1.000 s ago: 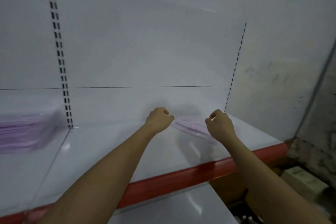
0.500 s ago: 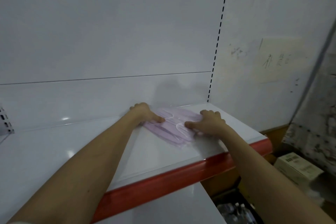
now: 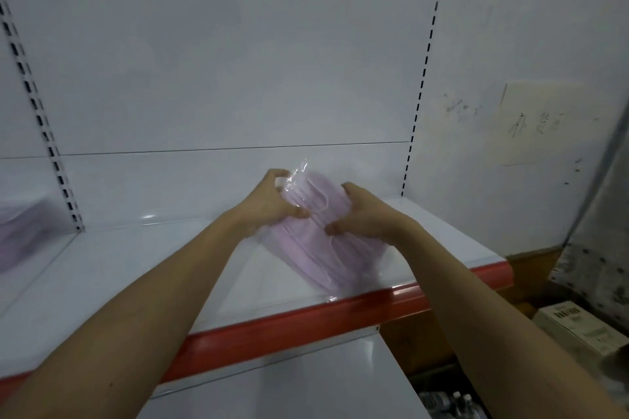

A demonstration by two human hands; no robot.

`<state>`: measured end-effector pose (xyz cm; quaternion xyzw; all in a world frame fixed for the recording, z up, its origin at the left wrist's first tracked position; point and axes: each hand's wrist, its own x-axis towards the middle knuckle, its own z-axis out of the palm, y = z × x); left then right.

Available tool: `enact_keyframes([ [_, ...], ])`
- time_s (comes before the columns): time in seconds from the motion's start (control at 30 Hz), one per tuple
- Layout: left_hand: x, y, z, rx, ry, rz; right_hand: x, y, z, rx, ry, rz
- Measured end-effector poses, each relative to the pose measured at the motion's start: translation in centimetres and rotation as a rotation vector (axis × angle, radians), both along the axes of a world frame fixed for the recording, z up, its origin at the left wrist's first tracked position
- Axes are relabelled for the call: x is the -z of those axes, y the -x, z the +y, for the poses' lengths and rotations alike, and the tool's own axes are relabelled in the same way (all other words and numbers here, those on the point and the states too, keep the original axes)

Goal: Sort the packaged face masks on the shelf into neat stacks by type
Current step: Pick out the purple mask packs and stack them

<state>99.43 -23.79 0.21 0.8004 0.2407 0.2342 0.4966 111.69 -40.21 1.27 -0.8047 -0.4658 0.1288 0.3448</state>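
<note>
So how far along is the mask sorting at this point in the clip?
Done: a blurred pile of pink masks already sits in the bay to the left. In hand: the left hand and right hand both grip a clear-wrapped pack of pink masks, tilted up off the white shelf. Left: setting this pack down, probably with the left pile. No other loose packs are visible.

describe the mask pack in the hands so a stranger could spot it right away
Find the white shelf with the red front edge. Near its right end, the left hand and right hand grip a clear pack of pink masks, tilted. The other pink stack lies untouched far left.
</note>
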Motion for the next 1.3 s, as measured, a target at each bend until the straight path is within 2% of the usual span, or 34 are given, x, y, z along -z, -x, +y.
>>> enact_keyframes([
  [0.13, -3.5, 4.9, 1.2, 0.034, -0.097, -0.271, -5.5, 2.7, 1.2, -0.143, -0.099, -0.334],
  [0.2, -4.7, 8.0, 2.0, 0.024, -0.163, -0.269, -7.6, 4.3, 2.3, -0.19, -0.078, -0.491],
  [0.27, -4.7, 10.8, 2.6, -0.005, -0.192, -0.187, -7.8, 5.8, 3.4, -0.223, -0.023, -0.552],
  [0.47, 0.3, 15.4, 2.7, -0.003, -0.168, -0.002, -2.3, 8.0, 4.7, -0.331, 0.226, -0.397],
  [0.57, 0.4, 15.6, 3.2, -0.011, -0.144, -0.043, -1.9, 7.7, 5.1, -0.297, 0.222, -0.433],
  [0.67, -0.5, 15.0, 3.0, -0.021, -0.176, -0.122, -2.8, 7.4, 5.6, -0.269, 0.169, -0.56],
  [0.83, -1.5, 14.7, 3.1, -0.1, -0.163, -0.342, -5.2, 7.3, 5.4, -0.327, 0.093, -0.506],
  [0.9, -1.5, 14.7, 3.2, -0.074, -0.162, -0.295, -5.6, 7.2, 5.6, -0.338, 0.097, -0.506],
  [1.0, -0.1, 14.7, 3.2, -0.042, -0.13, -0.109, -4.0, 7.4, 6.1, -0.346, 0.169, -0.485],
  [1.1, 1.4, 14.8, 3.5, -0.042, -0.104, -0.083, -2.3, 7.6, 6.4, -0.343, 0.253, -0.469],
  [1.17, 1.4, 14.8, 3.5, -0.057, -0.113, -0.064, -2.2, 7.5, 6.7, -0.337, 0.234, -0.467],
  [1.2, 1.2, 14.8, 3.5, -0.063, -0.115, -0.081, -2.4, 7.4, 6.7, -0.338, 0.208, -0.462],
  [1.3, -0.1, 14.9, 4.0, -0.101, -0.08, -0.279, -5.0, 7.1, 6.6, -0.355, 0.119, -0.457],
])
